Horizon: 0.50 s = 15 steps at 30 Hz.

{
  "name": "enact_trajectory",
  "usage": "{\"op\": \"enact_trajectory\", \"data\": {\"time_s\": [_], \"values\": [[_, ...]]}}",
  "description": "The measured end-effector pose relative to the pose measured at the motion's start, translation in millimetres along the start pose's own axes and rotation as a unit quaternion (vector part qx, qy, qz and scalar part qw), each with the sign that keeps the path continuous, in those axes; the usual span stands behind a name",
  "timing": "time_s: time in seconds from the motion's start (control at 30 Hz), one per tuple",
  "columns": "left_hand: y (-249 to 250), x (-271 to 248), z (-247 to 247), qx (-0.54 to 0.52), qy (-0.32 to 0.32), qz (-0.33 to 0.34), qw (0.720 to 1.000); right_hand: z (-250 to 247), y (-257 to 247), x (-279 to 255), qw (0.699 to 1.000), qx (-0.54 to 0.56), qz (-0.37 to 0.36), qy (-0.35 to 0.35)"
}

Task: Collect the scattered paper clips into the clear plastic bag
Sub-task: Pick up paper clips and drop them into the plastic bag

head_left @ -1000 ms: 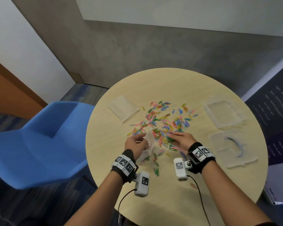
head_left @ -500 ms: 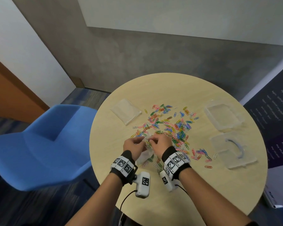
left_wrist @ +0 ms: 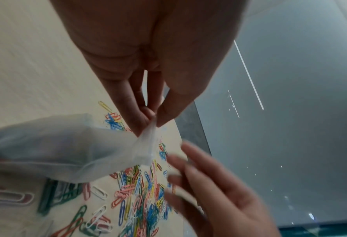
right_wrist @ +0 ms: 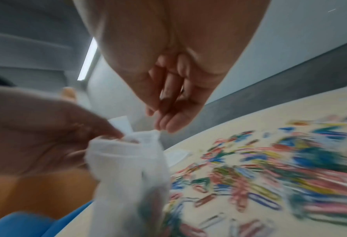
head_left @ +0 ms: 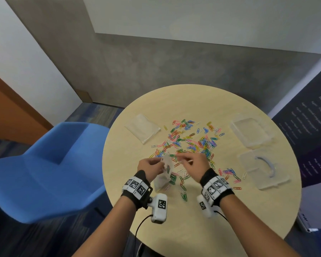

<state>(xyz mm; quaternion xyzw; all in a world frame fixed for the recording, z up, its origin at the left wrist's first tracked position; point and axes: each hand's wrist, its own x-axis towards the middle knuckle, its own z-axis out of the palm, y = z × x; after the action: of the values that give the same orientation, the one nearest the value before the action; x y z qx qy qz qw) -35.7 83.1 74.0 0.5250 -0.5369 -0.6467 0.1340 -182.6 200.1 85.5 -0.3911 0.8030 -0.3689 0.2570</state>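
A: Head view first. The left hand [head_left: 152,168] pinches the top edge of the clear plastic bag [head_left: 164,175], which stands up off the round table [head_left: 202,101], long axis running roughly 12 to 6 o'clock, mouth at 12.

B: And the right hand [head_left: 191,164]?

A: Just at the bag's 3 o'clock, fingers loosely spread, slightly blurred. I cannot tell if it holds anything. The paper clips [head_left: 191,140] lie scattered in a colourful patch from the bag's 12 round to its 3 o'clock, with a few at 5.

B: Anything else on the table?

A: A flat spare bag [head_left: 142,127] at 10 o'clock, a clear box [head_left: 250,133] at 2 o'clock and its lid [head_left: 263,168] at 3. A blue chair [head_left: 44,167] sits off at 9.

B: Left wrist view?

A: The thumb and fingers [left_wrist: 136,102] clamp the bag's [left_wrist: 67,144] rim. The bag stretches away towards 8 o'clock, clips [left_wrist: 140,189] on the table beneath it. The other hand [left_wrist: 219,189] hovers at 5 o'clock, fingers straight and apart, blurred.

B: Right wrist view?

A: Blurred. The right hand's fingers [right_wrist: 168,118] are relaxed, close together, just above the bag's [right_wrist: 132,168] mouth, which points to 12. The left hand [right_wrist: 53,131] grips the rim at 9 o'clock. Clips [right_wrist: 259,173] spread to 4 o'clock.
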Motion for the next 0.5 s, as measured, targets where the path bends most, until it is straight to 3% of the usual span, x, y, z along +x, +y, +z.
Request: {"op": "enact_trajectory", "data": {"time_s": [0.07, 0.17, 0.23, 0.33, 0.5], "values": [[1.8, 1.8, -5.0, -0.014, 0.012, -0.001, 1.0, -16.7, 31.0, 0.7, 0.99, -0.079, 0.093, 0.068], [6.2, 0.6, -10.8, -0.04, 0.018, 0.011, 0.999, -32.7, 88.7, 0.4, 0.915, -0.27, 0.3, 0.001], [9.9, -1.8, -14.5, -0.057, 0.012, 0.019, 0.998, -29.3, 114.7, 0.7, 0.889, -0.287, 0.356, -0.017], [11.3, -5.6, -19.4, -0.07, 0.006, 0.023, 0.997, -13.1, 121.5, 4.5, 0.89, -0.299, 0.344, -0.009], [10.9, -9.9, -26.4, -0.097, 0.009, 0.031, 0.995, 14.0, 97.5, 18.4, 0.912, -0.359, 0.199, -0.02]]}}
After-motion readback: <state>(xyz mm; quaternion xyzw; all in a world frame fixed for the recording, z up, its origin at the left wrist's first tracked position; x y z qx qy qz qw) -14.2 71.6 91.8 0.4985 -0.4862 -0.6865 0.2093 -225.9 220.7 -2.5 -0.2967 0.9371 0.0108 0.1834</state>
